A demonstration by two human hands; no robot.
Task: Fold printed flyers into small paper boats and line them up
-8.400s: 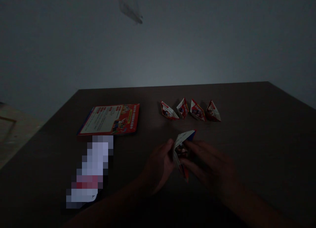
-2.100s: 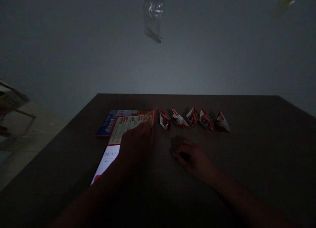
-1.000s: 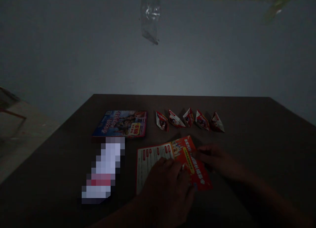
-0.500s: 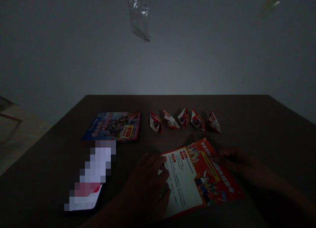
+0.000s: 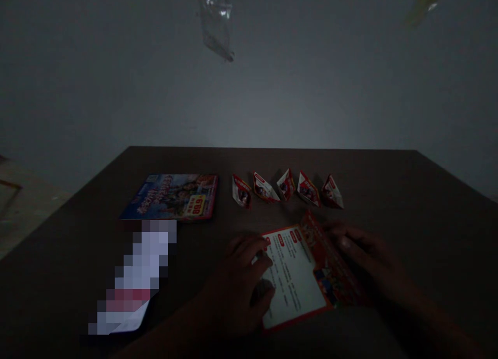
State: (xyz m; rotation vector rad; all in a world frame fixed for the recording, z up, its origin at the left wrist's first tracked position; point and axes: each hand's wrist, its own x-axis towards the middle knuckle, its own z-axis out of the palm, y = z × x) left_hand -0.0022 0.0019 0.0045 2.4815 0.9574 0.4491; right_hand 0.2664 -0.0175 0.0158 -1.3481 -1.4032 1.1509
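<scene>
A red-and-white printed leaflet (image 5: 298, 281) lies in front of me, its white side covered in small text. My left hand (image 5: 249, 281) holds down its left edge, with bent fingers over the paper and the thumb lower down. At the other side my right hand (image 5: 358, 250) grips the red part of the leaflet, which stands tilted up from the table; its fingertips are partly behind the paper. Beyond the leaflet stands a row of several small folded paper boats (image 5: 287, 185), red and white.
A colourful flyer (image 5: 175, 195) with a yellow price patch rests at the left of the dark table (image 5: 97, 193). A phone (image 5: 130, 317), largely pixelated, lies nearer me. Against the wall behind hangs a clear plastic bag (image 5: 218, 22). The light is dim.
My right hand has raised the leaflet's red right part and swung it inward, so it now tilts up. My left hand stays at the left edge. The view has shifted slightly.
</scene>
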